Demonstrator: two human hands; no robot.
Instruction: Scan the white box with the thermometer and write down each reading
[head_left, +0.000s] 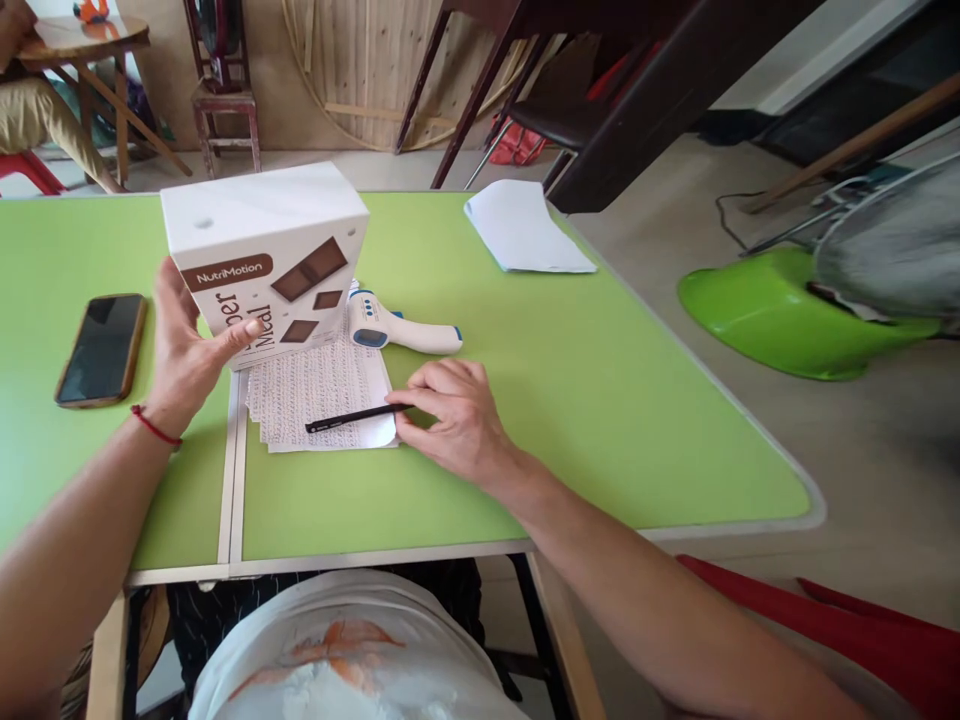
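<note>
My left hand (pixel 187 345) is wrapped round the lower left side of a white box (pixel 262 210) printed "NutriMotion", its thumb across the front. The box stands tilted over the far part of a stack of handwritten papers (pixel 300 395). Between the thumb and fingers of my right hand (pixel 457 415) is the end of a black pen (pixel 349 418), which lies slantwise over the papers. Beyond that hand, a white and blue infrared thermometer (pixel 409 330) rests on the table, its head beside the box.
A smartphone (pixel 101 350) lies left of my left hand on the green table (pixel 600 400). Folded white paper (pixel 529 225) is near the far edge. Past the table's right side stands a bright green plastic seat (pixel 780 310). Another person's leg (pixel 52 125) shows at far left.
</note>
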